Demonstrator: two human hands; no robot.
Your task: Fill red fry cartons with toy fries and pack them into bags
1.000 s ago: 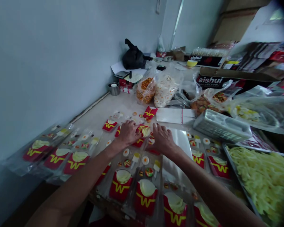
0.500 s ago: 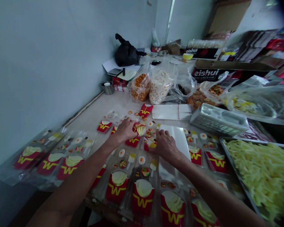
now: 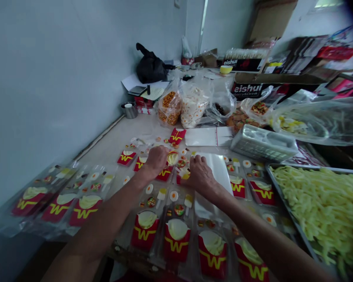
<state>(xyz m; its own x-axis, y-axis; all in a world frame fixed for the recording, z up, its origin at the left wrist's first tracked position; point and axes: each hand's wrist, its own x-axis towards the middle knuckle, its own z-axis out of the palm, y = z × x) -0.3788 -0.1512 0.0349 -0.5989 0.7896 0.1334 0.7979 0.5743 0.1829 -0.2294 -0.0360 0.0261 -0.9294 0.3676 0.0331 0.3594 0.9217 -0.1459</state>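
My left hand (image 3: 158,159) is closed at the edge of a small red fries carton (image 3: 172,157) with a yellow W and pale toy fries. Its fingertips are partly hidden. To its right, my right hand (image 3: 202,172) rests on a clear plastic pack (image 3: 182,163), thumb and fingers spread apart. Under that palm lies a stack of white plastic bags (image 3: 217,168). Close to the thumb shows part of another red carton (image 3: 179,179). Around both hands, packs hold red cartons (image 3: 176,244) and miniature fried eggs (image 3: 173,196), pizzas (image 3: 179,210) and popsicles (image 3: 188,201).
A metal tray (image 3: 294,219) of pale toy fries stands at the right. Behind the packs are a plastic basket (image 3: 263,143), clear bags of small pieces (image 3: 169,107) and a black cardboard box (image 3: 253,90). A wall (image 3: 47,78) borders the left.
The view has shifted slightly, moving the scene left in the picture. My left hand now covers more of the small carton beside it. My right hand stays on the same pack.
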